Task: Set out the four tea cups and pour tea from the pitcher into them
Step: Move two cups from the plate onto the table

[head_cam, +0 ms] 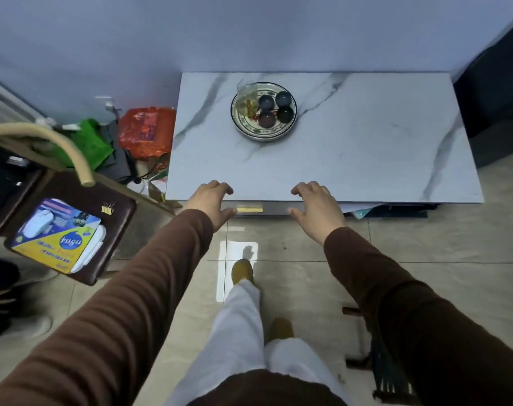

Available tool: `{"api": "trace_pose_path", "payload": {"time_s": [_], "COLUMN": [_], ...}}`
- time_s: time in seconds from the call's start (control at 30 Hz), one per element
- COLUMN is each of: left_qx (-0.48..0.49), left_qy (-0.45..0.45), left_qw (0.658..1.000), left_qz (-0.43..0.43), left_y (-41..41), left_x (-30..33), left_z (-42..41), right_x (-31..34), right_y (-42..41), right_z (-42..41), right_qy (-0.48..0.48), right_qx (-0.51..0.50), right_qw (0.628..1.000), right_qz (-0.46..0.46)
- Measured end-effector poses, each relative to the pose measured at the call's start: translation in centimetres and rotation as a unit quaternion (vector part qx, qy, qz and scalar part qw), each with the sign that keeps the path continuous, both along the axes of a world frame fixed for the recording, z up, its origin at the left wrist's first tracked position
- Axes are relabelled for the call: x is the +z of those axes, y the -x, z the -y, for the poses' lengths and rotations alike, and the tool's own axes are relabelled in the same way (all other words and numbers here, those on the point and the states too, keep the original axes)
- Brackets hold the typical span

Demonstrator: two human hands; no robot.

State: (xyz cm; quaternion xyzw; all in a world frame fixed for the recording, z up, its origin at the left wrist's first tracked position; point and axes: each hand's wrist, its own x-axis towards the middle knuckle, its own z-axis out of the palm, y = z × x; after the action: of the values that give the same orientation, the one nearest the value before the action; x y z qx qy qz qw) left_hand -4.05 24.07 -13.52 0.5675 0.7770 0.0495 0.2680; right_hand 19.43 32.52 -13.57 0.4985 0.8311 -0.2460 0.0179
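Four cups (pixel 275 108): domes-up on plate (pixel 264 135), beside glass pitcher (pixel 247 95).
Hands: left (pixel 210 205), right (pixel 316 208) open, empty.
Tip: lift cups singly, clear of pitcher.

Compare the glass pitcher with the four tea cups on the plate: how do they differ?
The glass pitcher is clear, showing yellowish contents; the tea cups are dark and opaque. The pitcher is larger than any cup. It sits at the plate's far left; the cups cluster to its right. Both share the plate, untouched.
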Motion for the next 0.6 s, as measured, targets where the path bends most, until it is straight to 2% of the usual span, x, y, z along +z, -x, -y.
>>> {"api": "trace_pose_path", "payload": {"time_s": [0.27,0.6], "left_qx": [0.010,0.035], "left_qy": [-0.001,0.002], "left_qw": [1.000,0.999], "left_qz": [0.026,0.032], "left_y": [4.3,4.8], "left_x": [-3.6,-8.2], "left_z": [-10.4,-23.2], "right_x": [-1.8,-6.1], "right_y": [5.0,6.6], "right_z": [-9.1,-21.9], "right_qy": [0.030,0.060], "right_qx": [-0.053,-0.069], "right_qw": [0.998,0.996], "right_qz": [-0.008,-0.022]}}
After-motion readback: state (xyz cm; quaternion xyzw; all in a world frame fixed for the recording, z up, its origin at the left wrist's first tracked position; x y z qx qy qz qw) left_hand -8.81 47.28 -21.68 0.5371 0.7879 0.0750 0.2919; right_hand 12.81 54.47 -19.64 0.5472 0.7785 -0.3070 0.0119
